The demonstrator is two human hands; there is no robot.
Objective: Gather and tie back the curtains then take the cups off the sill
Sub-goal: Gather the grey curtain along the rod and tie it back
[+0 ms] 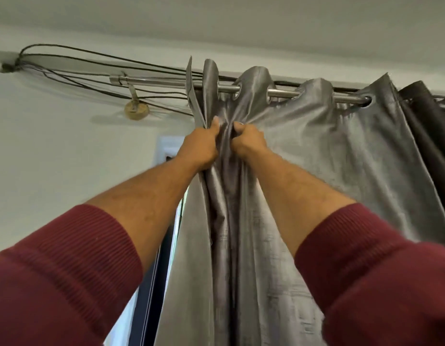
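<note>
Hanging from one steel rod (281, 92), one glossy grey curtain (316, 158) is bunched beneath it by left hand (199, 148) and right hand (249, 143), both clenching folds.

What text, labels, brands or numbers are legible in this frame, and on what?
None legible.
Grey curtain: plain fabric, no tag or print showing.
Dark curtain: no print showing.
Curtain rod and its round wall mount: no markings visible.
Red sleeves: ribbed knit, no logo.
Left hand and right hand grip the grey curtain's folds and cover nothing readable that I can tell.
</note>
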